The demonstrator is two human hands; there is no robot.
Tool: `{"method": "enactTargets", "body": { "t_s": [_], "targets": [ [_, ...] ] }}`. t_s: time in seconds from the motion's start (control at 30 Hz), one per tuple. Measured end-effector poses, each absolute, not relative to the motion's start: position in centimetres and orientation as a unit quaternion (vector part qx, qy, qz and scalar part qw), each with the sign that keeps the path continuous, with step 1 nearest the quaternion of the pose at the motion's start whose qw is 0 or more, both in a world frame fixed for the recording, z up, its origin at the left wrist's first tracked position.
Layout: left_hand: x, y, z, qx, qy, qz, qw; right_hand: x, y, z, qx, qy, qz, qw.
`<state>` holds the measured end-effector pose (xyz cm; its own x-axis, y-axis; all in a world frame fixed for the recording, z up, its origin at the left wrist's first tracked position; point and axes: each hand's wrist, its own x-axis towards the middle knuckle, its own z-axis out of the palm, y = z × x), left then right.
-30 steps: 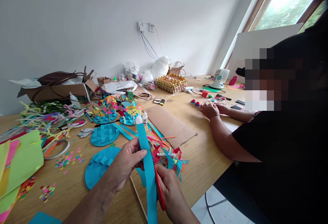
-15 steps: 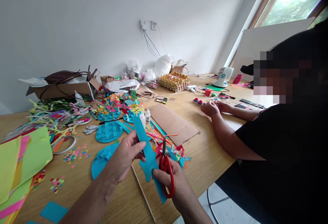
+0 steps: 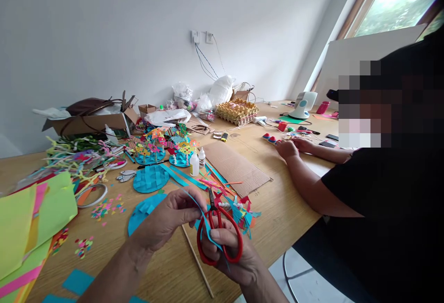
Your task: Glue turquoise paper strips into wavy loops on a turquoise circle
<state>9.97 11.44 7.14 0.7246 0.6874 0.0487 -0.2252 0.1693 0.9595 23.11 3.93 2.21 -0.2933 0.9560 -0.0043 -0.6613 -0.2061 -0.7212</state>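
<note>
My left hand (image 3: pixel 166 219) pinches a blue paper strip (image 3: pixel 204 222) low in the middle of the view, over the wooden table (image 3: pixel 274 210). My right hand (image 3: pixel 229 254) is closed round the red scissors (image 3: pixel 218 236), with fingers through the loops and the blades pointing up beside the strip. The strip runs edge-on between both hands. A blue paper disc (image 3: pixel 142 213) lies just left of my left hand. A thin wooden stick (image 3: pixel 197 261) lies on the table below my hands.
A person in black sits at the right, hands (image 3: pixel 291 148) on the table. A cardboard sheet (image 3: pixel 236 166), two glue bottles (image 3: pixel 194 164), blue woven discs (image 3: pixel 151 178), an egg tray (image 3: pixel 237 111), green paper sheets (image 3: pixel 34 219), confetti and coloured strips are spread across the table.
The blue strip was held upright and broad; it now lies turned edge-on and lower between my hands. The scissors have swung up into full view in my right hand.
</note>
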Motion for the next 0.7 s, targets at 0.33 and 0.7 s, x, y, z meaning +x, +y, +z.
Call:
{"method": "enactTargets", "body": {
  "t_s": [0.33, 0.7],
  "targets": [
    [10.1, 11.4, 7.2, 0.565, 0.278, 0.366, 0.685, 24.5, 3.8, 3.2, -0.409, -0.42, 0.543, 0.601],
    [10.8, 11.0, 7.7, 0.62, 0.336, 0.343, 0.621, 23.7, 3.7, 4.4, -0.445, -0.43, 0.536, 0.575]
  ]
}}
